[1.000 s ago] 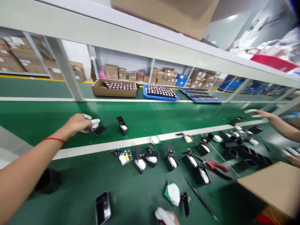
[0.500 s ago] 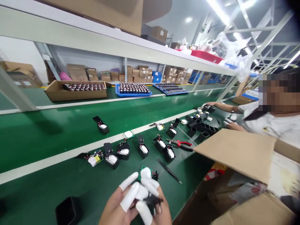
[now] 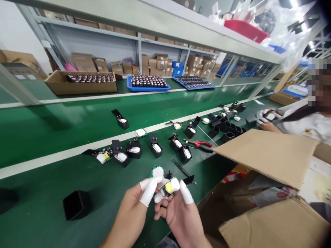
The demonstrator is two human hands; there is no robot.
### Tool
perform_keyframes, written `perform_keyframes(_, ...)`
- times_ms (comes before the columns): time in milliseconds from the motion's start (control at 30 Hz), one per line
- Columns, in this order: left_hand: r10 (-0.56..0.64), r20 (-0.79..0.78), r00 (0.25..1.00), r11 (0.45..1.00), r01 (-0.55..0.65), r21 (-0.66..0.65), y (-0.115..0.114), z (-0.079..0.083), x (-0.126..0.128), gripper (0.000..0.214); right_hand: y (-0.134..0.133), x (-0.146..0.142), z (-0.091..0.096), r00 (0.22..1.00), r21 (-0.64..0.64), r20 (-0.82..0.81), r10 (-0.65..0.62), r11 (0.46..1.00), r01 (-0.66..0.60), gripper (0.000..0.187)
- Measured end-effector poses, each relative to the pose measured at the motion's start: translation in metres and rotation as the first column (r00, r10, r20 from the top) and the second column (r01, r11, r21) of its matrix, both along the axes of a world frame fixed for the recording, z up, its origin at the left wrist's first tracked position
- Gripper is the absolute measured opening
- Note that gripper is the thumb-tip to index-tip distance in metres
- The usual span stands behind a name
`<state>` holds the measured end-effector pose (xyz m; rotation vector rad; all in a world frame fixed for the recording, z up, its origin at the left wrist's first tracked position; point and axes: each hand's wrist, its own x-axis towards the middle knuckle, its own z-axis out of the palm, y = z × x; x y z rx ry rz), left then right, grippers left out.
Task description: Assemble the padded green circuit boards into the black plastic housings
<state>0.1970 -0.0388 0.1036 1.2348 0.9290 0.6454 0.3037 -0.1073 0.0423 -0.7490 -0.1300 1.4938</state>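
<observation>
Both hands wear white finger cots. My left hand (image 3: 136, 203) has its thumb and forefinger closed on the near side of a small circuit board (image 3: 169, 187), which carries a yellow part and a white pad. My right hand (image 3: 182, 210) grips the same board from the right, thumb at its edge and fingers curled beneath. Just beyond my left fingertips is a green board with a round white pad (image 3: 157, 171); whether it touches them I cannot tell. A black flap (image 3: 188, 179) sticks out past my right thumb. Tweezers (image 3: 182, 168) lie behind the hands.
Several black housings with white-padded boards (image 3: 156, 148) stand in a row. Red-handled pliers (image 3: 199, 143) lie to their right. A black case (image 3: 76, 205) sits at left. An open cardboard box (image 3: 266, 151) borders the right side. A co-worker's hands (image 3: 269, 120) handle parts at far right.
My hands have turned the circuit board so that its yellow part shows, and my right hand has opened out from above it to its right side. The view has tilted down.
</observation>
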Motion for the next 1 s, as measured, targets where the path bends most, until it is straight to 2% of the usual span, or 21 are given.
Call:
perform_keyframes(67,-0.023,0.01,1.0,1.0,0.023,0.002,0.002,0.002,-0.002,0.045,0.003,0.005,0.004,0.981,0.094,-0.172,0.086,0.993,-0.07,0.051)
perform_keyframes(133,-0.09,-0.001,0.996,0.996,0.09,0.018,0.003,0.0,-0.004,0.042,0.005,0.009,0.008,0.962,0.165,-0.243,0.122,0.983,-0.083,0.042)
perform_keyframes(167,-0.139,0.003,0.99,0.99,0.139,0.032,0.004,-0.003,-0.006,0.042,0.005,0.009,0.01,0.958,0.159,-0.258,0.124,0.984,-0.084,0.04)
perform_keyframes(233,-0.177,-0.014,0.984,0.975,0.177,0.132,0.007,-0.011,-0.013,0.04,0.006,0.01,0.013,0.963,0.046,-0.261,0.065,0.997,-0.055,0.043)
perform_keyframes(267,-0.147,-0.054,0.988,0.961,0.156,0.228,0.009,-0.016,-0.018,0.038,0.006,0.01,0.013,0.972,-0.04,-0.234,0.009,0.999,-0.019,0.047)
perform_keyframes(300,-0.08,-0.109,0.991,0.923,0.115,0.367,0.011,-0.023,-0.023,0.035,0.005,0.01,0.013,0.982,-0.11,-0.183,-0.049,0.994,0.029,0.051)
perform_keyframes(333,0.025,-0.164,0.986,0.841,0.067,0.536,0.014,-0.03,-0.029,0.03,0.004,0.011,0.012,0.988,-0.147,-0.108,-0.112,0.985,0.096,0.054)
perform_keyframes(367,0.135,-0.207,0.969,0.711,0.051,0.701,0.016,-0.038,-0.034,0.027,0.002,0.012,0.011,0.983,-0.138,-0.014,-0.182,0.974,0.178,0.055)
perform_keyframes(400,0.22,-0.247,0.944,0.56,0.085,0.824,0.018,-0.046,-0.038,0.028,0.0,0.015,0.009,0.967,-0.088,0.075,-0.244,0.964,0.25,0.055)
perform_keyframes(433,0.266,-0.298,0.917,0.426,0.165,0.89,0.019,-0.055,-0.041,0.033,-0.002,0.017,0.008,0.942,-0.044,0.134,-0.309,0.947,0.317,0.053)
perform_keyframes(467,0.294,-0.361,0.885,0.323,0.264,0.909,0.02,-0.064,-0.041,0.041,-0.003,0.021,0.007,0.915,-0.033,0.152,-0.374,0.923,0.383,0.051)
perform_keyframes(500,0.306,-0.433,0.848,0.261,0.362,0.895,0.021,-0.072,-0.039,0.052,-0.003,0.024,0.007,0.894,-0.067,0.128,-0.43,0.895,0.44,0.049)
perform_keyframes(567,0.304,-0.531,0.791,0.223,0.483,0.847,0.023,-0.088,-0.03,0.06,0.0,0.03,0.01,0.849,-0.199,0.001,-0.528,0.832,0.518,0.045)
perform_keyframes(633,0.275,-0.563,0.779,0.219,0.519,0.826,0.027,-0.101,-0.017,0.042,0.005,0.033,0.016,0.784,-0.296,-0.145,-0.603,0.783,0.547,0.042)
perform_keyframes(700,0.233,-0.573,0.786,0.216,0.532,0.818,0.033,-0.11,-0.006,0.028,0.01,0.035,0.024,0.739,-0.32,-0.27,-0.618,0.781,0.536,0.049)
perform_keyframes(767,0.207,-0.571,0.794,0.205,0.536,0.819,0.041,-0.113,0.002,0.033,0.015,0.035,0.03,0.715,-0.335,-0.346,-0.608,0.792,0.511,0.065)
perform_keyframes(800,0.202,-0.563,0.801,0.193,0.531,0.825,0.045,-0.113,0.004,0.035,0.017,0.036,0.033,0.706,-0.342,-0.365,-0.607,0.793,0.504,0.068)
perform_keyframes(867,0.2,-0.557,0.806,0.173,0.531,0.83,0.05,-0.107,0.004,0.03,0.02,0.037,0.036,0.698,-0.354,-0.379,-0.607,0.793,0.497,0.062)
perform_keyframes(933,0.205,-0.566,0.799,0.161,0.543,0.824,0.052,-0.096,-0.003,0.034,0.022,0.038,0.036,0.688,-0.367,-0.405,-0.602,0.797,0.48,0.052)
perform_keyframes(1000,0.236,-0.539,0.808,0.165,0.514,0.842,0.053,-0.082,-0.015,0.036,0.021,0.039,0.033,0.686,-0.383,-0.411,-0.6,0.797,0.467,0.052)
